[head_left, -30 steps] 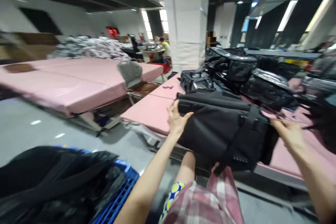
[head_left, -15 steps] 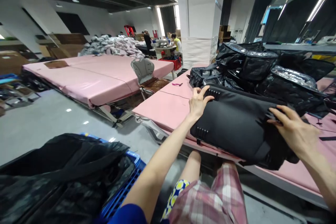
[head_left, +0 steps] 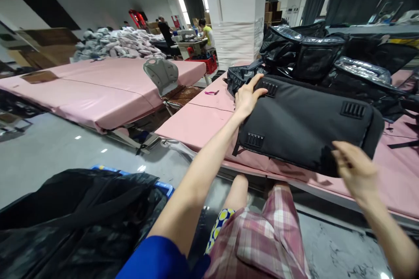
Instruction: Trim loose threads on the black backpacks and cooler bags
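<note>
A black bag [head_left: 304,122] lies at the edge of the pink-covered table [head_left: 193,124], its flat panel with ribbed black feet facing me. My left hand [head_left: 247,98] grips its upper left corner, thumb and fingers spread across the edge beside one foot. At the lower right corner is my right hand [head_left: 356,168], fingers curled together and blurred; what they hold, if anything, is hidden. A dark patch by those fingertips covers that corner, so I cannot see whether a foot sits there.
Black bags [head_left: 321,59] with silvery linings are heaped behind. Pink-handled snips [head_left: 212,93] lie on the table. A blue crate [head_left: 165,188] with dark bags [head_left: 75,218] stands at left. Beyond are a grey chair [head_left: 162,74], another pink table [head_left: 98,91] and people by sewing machines.
My right hand has left the bag's upper right corner and moved down to the lower right one, uncovering a ribbed foot. The bag's right side lies flatter. My left hand keeps its grip.
</note>
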{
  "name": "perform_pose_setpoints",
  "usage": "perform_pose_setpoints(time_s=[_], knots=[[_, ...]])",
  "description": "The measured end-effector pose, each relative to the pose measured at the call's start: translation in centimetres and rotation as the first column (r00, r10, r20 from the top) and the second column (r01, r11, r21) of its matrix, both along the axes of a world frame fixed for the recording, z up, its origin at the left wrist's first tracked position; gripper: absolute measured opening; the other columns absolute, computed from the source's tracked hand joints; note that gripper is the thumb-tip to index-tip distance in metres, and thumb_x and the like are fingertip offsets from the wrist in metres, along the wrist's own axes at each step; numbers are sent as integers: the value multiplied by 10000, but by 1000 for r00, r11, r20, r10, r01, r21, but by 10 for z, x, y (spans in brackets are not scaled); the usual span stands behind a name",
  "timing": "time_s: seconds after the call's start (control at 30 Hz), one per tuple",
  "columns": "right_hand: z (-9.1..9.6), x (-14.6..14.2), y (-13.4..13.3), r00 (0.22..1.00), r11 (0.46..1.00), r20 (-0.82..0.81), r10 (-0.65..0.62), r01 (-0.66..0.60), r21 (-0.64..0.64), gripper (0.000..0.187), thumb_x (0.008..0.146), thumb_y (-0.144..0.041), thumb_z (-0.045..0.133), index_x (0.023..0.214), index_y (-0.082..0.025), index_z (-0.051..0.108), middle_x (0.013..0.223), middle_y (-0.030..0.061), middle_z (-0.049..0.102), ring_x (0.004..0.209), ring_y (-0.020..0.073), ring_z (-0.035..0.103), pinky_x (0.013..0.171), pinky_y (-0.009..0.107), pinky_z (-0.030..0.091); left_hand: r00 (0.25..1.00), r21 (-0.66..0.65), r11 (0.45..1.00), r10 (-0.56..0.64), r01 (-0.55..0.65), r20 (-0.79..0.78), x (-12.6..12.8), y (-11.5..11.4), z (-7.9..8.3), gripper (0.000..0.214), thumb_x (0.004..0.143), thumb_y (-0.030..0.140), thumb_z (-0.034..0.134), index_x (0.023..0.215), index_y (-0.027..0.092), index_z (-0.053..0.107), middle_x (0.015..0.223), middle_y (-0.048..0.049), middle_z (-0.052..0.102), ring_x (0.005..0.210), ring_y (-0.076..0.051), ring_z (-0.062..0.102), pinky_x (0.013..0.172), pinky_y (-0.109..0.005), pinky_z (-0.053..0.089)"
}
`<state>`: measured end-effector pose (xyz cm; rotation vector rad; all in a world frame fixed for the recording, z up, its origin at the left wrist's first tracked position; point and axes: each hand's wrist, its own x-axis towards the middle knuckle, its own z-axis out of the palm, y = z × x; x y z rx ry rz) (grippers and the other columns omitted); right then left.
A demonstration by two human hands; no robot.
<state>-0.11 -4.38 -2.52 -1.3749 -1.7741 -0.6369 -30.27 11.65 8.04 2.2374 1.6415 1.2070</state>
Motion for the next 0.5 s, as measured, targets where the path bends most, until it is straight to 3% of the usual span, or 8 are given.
perform_pose_setpoints(time_s=[0.07,0.1,0.23,0.3,0.37,0.5], knots=[[-19,-15,-11,991,984,11,-137,137,-115,288,850,-258,517,1115,-209,618,1085,62,644,775,149,632,525,231,385,999,-18,999,-38,38,26,4,7,7,484,849,373,510,1322,320,422,1148,6,597,1067,-242,539,963,-377,373],[-26,-18,-15,991,977,-45,-130,120,-176,279,842,-281,528,1095,-214,626,1083,62,640,768,152,626,513,231,375,998,-22,998,-51,52,36,7,8,9,481,841,366,514,1313,316,435,1152,9,599,1072,-243,537,967,-382,369],[-31,-10,-23,910,906,-403,99,-249,-341,201,819,-358,535,811,-186,641,868,44,646,743,151,601,621,234,440,996,-15,999,-39,40,76,12,9,8,486,797,337,544,1277,304,481,1160,14,599,1078,-245,532,974,-392,362],[-23,-4,-29,871,896,-478,108,-294,-333,241,826,-377,519,712,-179,596,747,23,623,650,131,577,595,226,444,996,-25,999,-20,22,92,8,8,6,495,777,353,559,1265,294,500,1124,13,612,1047,-245,545,963,-391,374],[-14,-5,-34,850,927,-523,68,-248,-282,267,844,-381,493,700,-171,574,689,20,607,597,126,559,547,224,434,995,-36,999,-10,14,101,3,7,6,501,770,371,561,1260,281,509,1095,10,621,1013,-239,555,952,-389,387],[3,-45,-27,811,950,-578,93,-246,-192,230,860,-325,468,785,-167,618,719,30,635,660,149,594,627,256,470,993,-44,999,-12,17,115,2,0,5,484,779,359,558,1252,266,517,1115,-9,618,1009,-225,558,938,-372,402]])
